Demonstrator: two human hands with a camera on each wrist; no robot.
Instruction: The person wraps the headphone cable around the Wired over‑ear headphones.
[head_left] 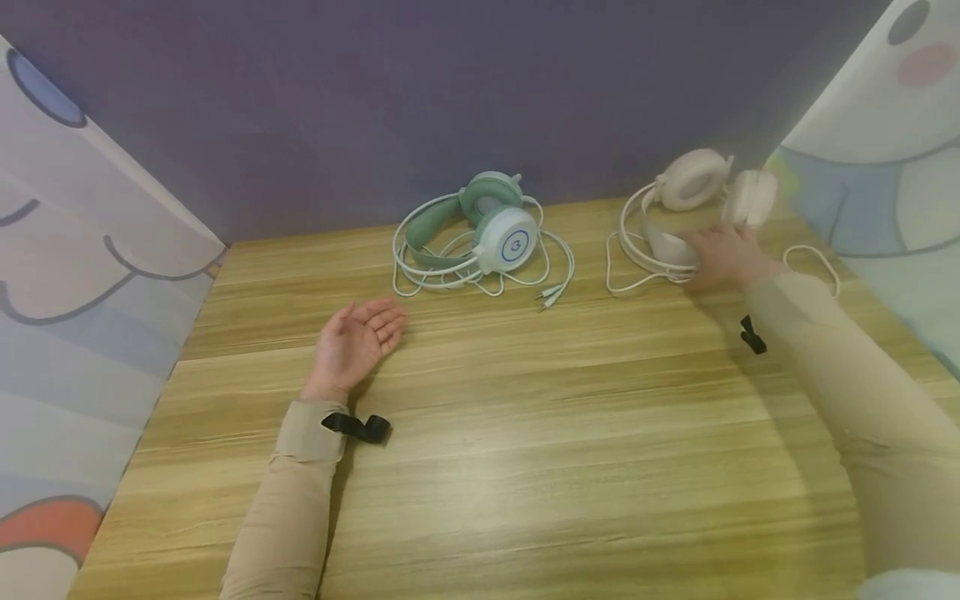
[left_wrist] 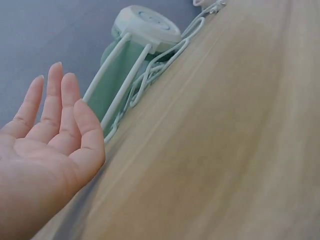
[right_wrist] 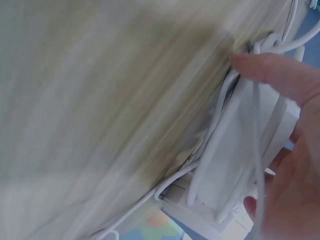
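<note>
A white headset with pale pink ear cups lies at the back right of the wooden table. My right hand lies on its headband. In the right wrist view, the thumb and a fingertip curl around the white headband and its cable. A green and white headset lies at the back centre amid its coiled white cable. My left hand rests palm up on the table just left of it, fingers relaxed and holding nothing. The left wrist view shows that palm near the green headband.
A purple wall closes the back of the table. Cartoon-printed panels stand on the left and right. The green headset's cable plugs lie between the two headsets. A white cable loop lies at the right edge.
</note>
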